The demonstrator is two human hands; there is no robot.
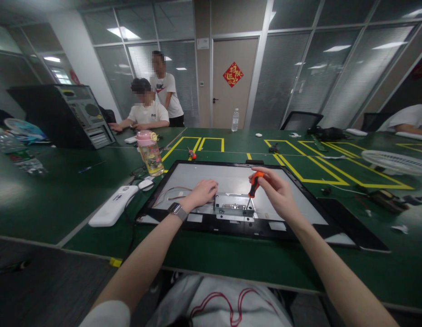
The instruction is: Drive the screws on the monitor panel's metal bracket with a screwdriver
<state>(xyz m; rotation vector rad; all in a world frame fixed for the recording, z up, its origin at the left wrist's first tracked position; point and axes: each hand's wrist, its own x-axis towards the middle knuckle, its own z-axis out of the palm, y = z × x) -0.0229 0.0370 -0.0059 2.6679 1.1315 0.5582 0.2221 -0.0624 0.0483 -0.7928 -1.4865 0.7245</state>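
Note:
A flat screen panel [183, 175] with a black frame lies on the green table in front of me. On its near middle part sits a silver metal bracket [231, 200]. My right hand [274, 184] grips an orange and black screwdriver [254, 185], its shaft slanting down to the bracket's right end. The tip and any screw there are too small to make out. With a watch on its wrist, my left hand [203, 193] is at the bracket's left end, fingers curled against it; the fingertips are partly hidden. Thin wires [175, 193] run across the panel left of this hand.
Left of the panel are a white power bank [113, 206] with a cable and a pink-lidded bottle [149, 152]. A black computer tower [71, 113] stands farther left. To the right lie a dark flat piece [350, 222] and a racket [394, 161]. Two people are across the table.

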